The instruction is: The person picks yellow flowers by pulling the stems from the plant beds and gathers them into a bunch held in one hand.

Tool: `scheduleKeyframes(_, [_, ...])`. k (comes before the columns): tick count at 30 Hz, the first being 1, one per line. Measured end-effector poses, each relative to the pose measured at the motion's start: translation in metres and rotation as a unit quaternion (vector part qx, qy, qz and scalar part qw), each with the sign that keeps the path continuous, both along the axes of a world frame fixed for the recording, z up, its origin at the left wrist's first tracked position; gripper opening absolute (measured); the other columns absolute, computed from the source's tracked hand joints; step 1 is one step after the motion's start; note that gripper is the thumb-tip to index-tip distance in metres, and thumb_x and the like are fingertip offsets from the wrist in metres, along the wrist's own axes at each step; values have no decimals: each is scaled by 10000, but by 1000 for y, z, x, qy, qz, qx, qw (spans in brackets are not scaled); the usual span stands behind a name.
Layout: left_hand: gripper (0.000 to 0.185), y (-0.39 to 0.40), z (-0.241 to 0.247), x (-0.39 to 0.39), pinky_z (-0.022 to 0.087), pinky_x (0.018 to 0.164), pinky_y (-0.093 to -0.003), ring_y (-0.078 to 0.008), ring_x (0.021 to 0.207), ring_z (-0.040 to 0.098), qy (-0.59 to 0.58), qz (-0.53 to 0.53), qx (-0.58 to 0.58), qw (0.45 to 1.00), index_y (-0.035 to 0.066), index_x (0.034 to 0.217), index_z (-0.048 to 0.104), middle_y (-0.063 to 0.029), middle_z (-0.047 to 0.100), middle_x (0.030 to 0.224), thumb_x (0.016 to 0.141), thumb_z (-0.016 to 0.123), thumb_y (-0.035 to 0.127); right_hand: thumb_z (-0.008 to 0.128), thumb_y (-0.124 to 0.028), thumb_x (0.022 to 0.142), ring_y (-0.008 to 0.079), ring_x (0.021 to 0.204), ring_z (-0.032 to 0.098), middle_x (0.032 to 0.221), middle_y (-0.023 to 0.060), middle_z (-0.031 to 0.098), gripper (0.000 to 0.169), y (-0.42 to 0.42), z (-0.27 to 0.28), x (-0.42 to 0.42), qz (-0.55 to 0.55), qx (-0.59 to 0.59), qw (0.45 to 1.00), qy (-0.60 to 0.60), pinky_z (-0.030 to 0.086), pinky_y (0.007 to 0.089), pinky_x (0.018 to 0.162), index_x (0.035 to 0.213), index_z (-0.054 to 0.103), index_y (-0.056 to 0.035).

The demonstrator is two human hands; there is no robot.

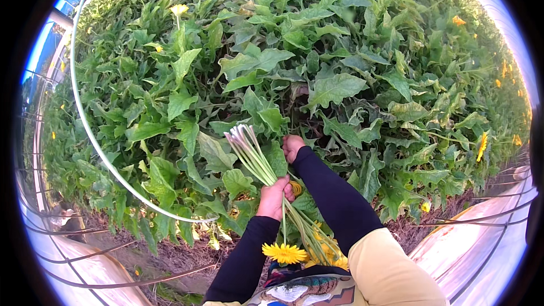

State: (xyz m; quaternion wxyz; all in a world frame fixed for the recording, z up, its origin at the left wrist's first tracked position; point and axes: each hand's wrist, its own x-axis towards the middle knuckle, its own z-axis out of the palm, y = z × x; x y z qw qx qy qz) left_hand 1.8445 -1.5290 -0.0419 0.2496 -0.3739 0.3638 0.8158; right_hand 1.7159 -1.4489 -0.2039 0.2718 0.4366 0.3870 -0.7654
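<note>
My left hand (274,197) is closed around a bundle of cut gerbera daisy stems (255,159), held just in front of my body. The pale cut ends point away from me, and the yellow flower heads (284,253) hang down near my shirt. Beside that hand are yellow rubber bands (296,188). My right hand (292,148) reaches in among the leaves of the gerbera plants (335,89), beyond the bundle and slightly to its right. Its fingers are curled, and leaves partly hide them, so what they touch cannot be made out.
Dense gerbera foliage fills the bed ahead, with yellow blooms (179,9) at the left and an orange-yellow one (482,146) at the right. A thin white hoop (91,134) curves along the left side. Plastic sheeting (476,242) and thin rods lie at both lower sides.
</note>
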Motion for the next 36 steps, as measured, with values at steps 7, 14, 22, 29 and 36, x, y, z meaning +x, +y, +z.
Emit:
scheduleKeyframes(7, [264, 19, 29, 7, 361, 474, -241, -102, 501, 420, 57, -84, -71, 992, 53, 897, 514, -22, 525, 644, 856, 561, 310, 366, -244, 935, 58, 423, 262, 563, -54, 328, 215, 42, 83, 7, 23, -101, 995, 13, 209, 203, 346, 851, 478, -80])
scheduleKeyframes(14, [325, 10, 70, -29, 388, 494, -235, -82, 540, 443, 168, -84, -5, 982, 23, 959, 539, -54, 610, 753, 851, 568, 328, 353, -287, 948, 36, 458, 235, 573, -73, 289, 229, 103, 254, 69, 197, -24, 962, 185, 206, 184, 387, 862, 459, -103])
scheduleKeyframes(22, [371, 31, 146, -40, 404, 583, -223, -72, 624, 441, 281, -174, 135, 934, 28, 1124, 475, -82, 590, 952, 860, 557, 275, 420, -263, 934, 49, 584, 368, 650, -42, 420, 256, 114, 324, 155, 219, 315, 791, 477, 326, 203, 537, 825, 521, -55])
scheduleKeyframes(29, [240, 81, 168, -25, 429, 620, -231, -94, 678, 475, 332, -288, 123, 890, 42, 930, 571, -68, 593, 902, 867, 544, 272, 439, -217, 926, 86, 677, 450, 699, 16, 505, 236, 139, 316, 202, 177, 377, 799, 433, 395, 239, 645, 812, 527, -30])
scheduleKeyframes(36, [280, 164, 202, 7, 424, 671, -259, -123, 711, 500, 326, -363, 107, 866, 84, 792, 496, -39, 539, 771, 894, 486, 344, 463, -242, 917, 80, 711, 492, 769, 3, 539, 224, 218, 349, 252, 135, 288, 855, 409, 417, 231, 646, 883, 538, -34])
